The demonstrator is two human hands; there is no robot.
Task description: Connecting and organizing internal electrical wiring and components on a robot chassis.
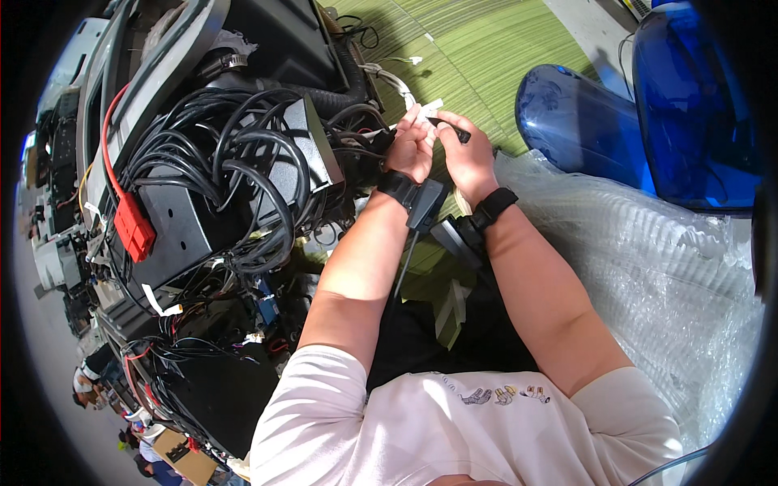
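Note:
My left hand is closed, its fingers pinching a white tag at the end of a bundle of white cables. Close beside it on the right, my right hand grips a black marker, its thin end pointing left toward the white tag. Whether the tip touches the tag I cannot tell. Both wrists wear black straps with small black devices. A thick coil of black cables on a black metal box lies just left of my left hand.
A red connector hangs on a red cable at the left. Blue glossy shells rest at the upper right, above bubble wrap. Green carpet lies beyond my hands. More wiring and an opened cardboard box are at the lower left.

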